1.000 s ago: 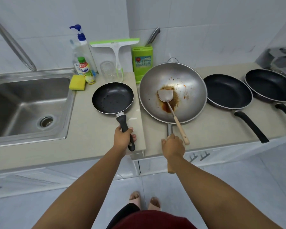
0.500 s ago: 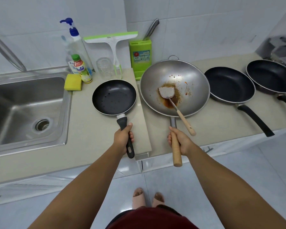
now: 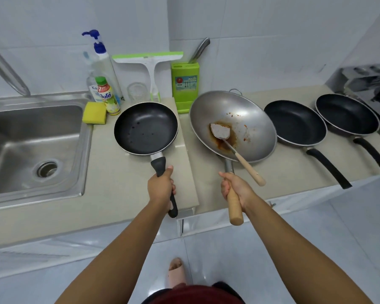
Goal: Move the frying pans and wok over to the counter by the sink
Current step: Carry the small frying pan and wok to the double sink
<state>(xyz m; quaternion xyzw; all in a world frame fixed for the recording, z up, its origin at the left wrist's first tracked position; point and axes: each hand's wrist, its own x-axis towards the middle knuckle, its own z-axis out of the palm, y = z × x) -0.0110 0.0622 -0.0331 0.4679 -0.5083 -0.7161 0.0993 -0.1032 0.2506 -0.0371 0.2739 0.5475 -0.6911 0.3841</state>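
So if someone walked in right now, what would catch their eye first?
Probably the big steel wok at centre, smeared with brown sauce, a spatula lying in it, its wooden handle gripped by the right hand. Next, the small black frying pan beside the sink, held by the left hand.

both forearms are bare, with no sleeves, rings or watch. a dark red garment (image 3: 193,295) covers the torso, and a pale beige slide sandal (image 3: 176,273) is worn.
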